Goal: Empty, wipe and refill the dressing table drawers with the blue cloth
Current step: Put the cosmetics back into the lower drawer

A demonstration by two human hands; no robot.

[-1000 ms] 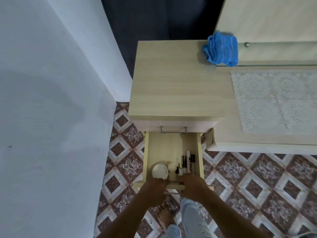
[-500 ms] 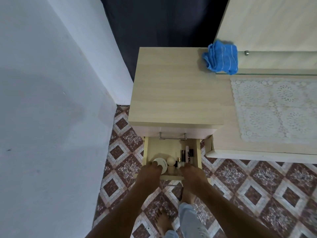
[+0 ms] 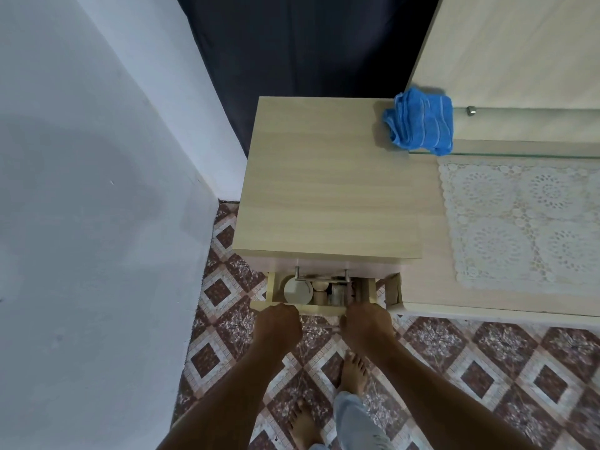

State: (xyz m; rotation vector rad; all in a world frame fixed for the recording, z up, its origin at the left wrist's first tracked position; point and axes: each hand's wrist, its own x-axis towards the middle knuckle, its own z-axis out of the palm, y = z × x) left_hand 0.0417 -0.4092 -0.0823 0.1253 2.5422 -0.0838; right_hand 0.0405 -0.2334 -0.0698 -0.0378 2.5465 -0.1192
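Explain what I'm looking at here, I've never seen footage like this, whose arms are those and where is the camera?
There is one picture, from a camera worn on a person's head, looking down. The two bare arms are that person's own. Their left hand and right hand rest closed on the front edge of a partly open pale wooden drawer. Inside lie a round white compact and some small cosmetics. On the light wood dressing table top sits a crumpled blue cloth, beside a white lace mat. Below is patterned tile floor.

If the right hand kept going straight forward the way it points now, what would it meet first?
The right hand already rests at the drawer front; pushed on, it would probably close the drawer against the cabinet.
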